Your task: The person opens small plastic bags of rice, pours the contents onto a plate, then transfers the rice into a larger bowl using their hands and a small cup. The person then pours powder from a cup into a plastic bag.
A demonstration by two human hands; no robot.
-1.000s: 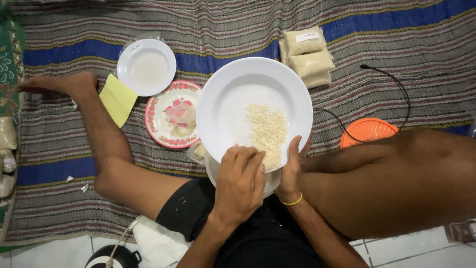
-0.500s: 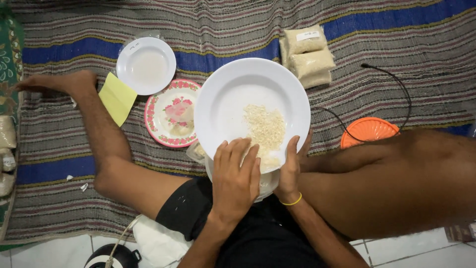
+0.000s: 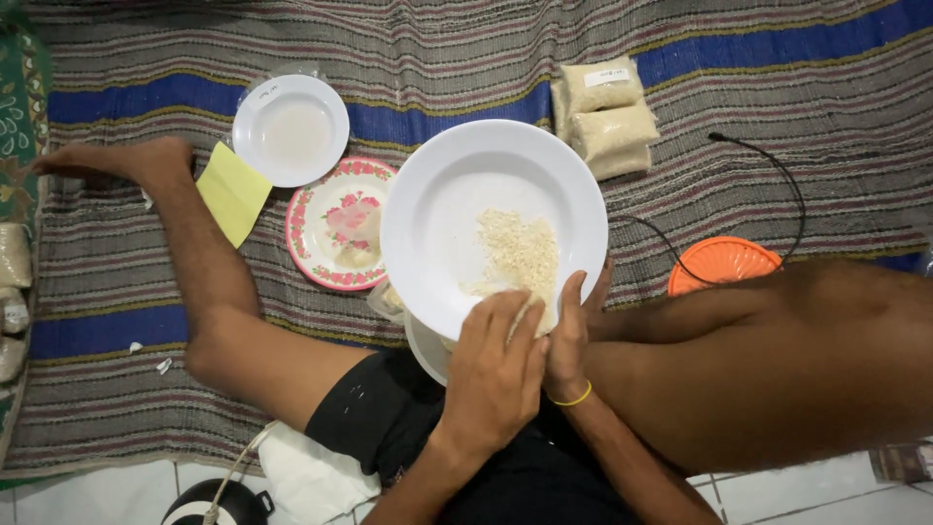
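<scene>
Grains (image 3: 520, 255) were spread in a large white ceramic plate (image 3: 437, 209), likely rigid and breakable, gripped at its near rim by the left hand (image 3: 496, 374) and right hand (image 3: 567, 335), beside a floral plate (image 3: 316, 233).

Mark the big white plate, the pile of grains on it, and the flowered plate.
big white plate (image 3: 447, 209): head view, bare upper-left part of its well.
pile of grains (image 3: 518, 251): head view, middle of the heap.
flowered plate (image 3: 335, 219): head view, pink flower print at its centre.
</scene>
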